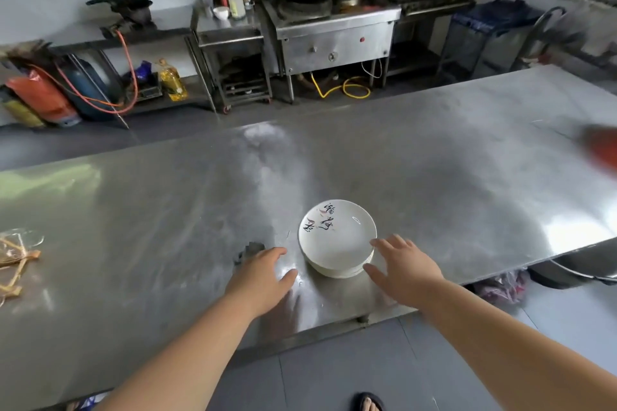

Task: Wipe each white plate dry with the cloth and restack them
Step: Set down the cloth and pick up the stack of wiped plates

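Stack of white plates: round, glazed, glossy; the top plate bears dark brush-script characters with small red strokes. It stands near the front edge of the table, which is brushed stainless steel, flat, scuffed, with a dull sheen.
Right hand: fingers spread and straight, tips touching the stack's right rim, gripping nothing.
Left hand: relaxed over the steel, left of the stack, holding nothing.
Grey crumpled lump: just beyond the left fingertips, too blurred to identify.
Room: steel wok range, coiled yellow hose, grey tiled floor.
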Action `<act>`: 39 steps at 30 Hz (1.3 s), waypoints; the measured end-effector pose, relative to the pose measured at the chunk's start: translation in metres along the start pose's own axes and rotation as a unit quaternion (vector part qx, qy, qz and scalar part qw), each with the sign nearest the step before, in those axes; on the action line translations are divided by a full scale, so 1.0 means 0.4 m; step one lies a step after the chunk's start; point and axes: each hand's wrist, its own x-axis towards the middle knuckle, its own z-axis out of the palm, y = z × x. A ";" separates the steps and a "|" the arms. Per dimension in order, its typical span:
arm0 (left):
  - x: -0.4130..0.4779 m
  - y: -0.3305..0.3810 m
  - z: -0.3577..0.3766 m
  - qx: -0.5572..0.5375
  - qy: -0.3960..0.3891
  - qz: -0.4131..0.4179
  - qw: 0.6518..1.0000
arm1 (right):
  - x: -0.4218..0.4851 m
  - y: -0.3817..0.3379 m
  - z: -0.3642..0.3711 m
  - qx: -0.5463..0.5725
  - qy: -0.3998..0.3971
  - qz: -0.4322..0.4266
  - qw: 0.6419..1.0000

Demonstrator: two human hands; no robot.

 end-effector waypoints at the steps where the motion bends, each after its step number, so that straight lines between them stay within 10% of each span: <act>1: 0.022 0.020 0.005 0.006 0.009 -0.007 1.000 | 0.025 0.018 -0.011 -0.008 -0.001 -0.008 1.000; 13: 0.127 0.106 0.086 0.104 0.070 -0.055 0.991 | 0.178 0.108 -0.008 0.023 -0.012 -0.075 0.997; 23: 0.140 0.066 0.199 -0.192 0.020 -0.112 0.975 | 0.200 0.157 0.084 0.243 -0.096 -0.060 0.963; 39: 0.191 0.082 0.257 -0.674 0.020 -0.183 0.715 | 0.198 0.096 0.171 0.660 -0.097 0.044 0.743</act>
